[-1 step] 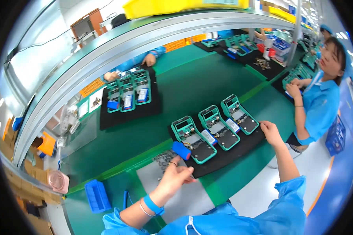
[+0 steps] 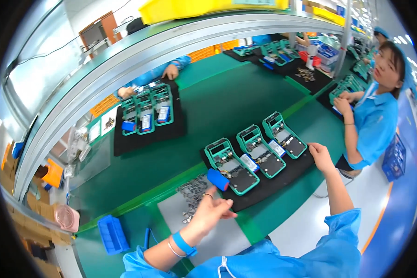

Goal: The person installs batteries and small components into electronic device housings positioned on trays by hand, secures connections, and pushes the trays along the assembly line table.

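A black mat (image 2: 259, 193) carries three green-framed device housings in a slanting row: the left one (image 2: 242, 179), the middle one (image 2: 269, 166) and the right one (image 2: 295, 146). Each has exposed circuitry, with a blue battery pack (image 2: 217, 180) or a blue-and-white pack beside it. At the mat's left front corner is my left hand (image 2: 208, 214), its thumb and forefinger on either side of the corner, below the blue pack. My right hand (image 2: 321, 156) has its bent fingers at the mat's right edge, beside the right housing. Some fingertips are hidden.
A grey sheet (image 2: 171, 213) with loose metal parts (image 2: 193, 192) lies left of the mat. A blue bin (image 2: 112, 234) stands near the left front. Across the green table, another person's hands work over a second loaded mat (image 2: 148, 141). A co-worker (image 2: 375, 111) is at right.
The black mat and its housings have shifted slightly right along with both my hands. More of the loose metal parts now show on the grey sheet.
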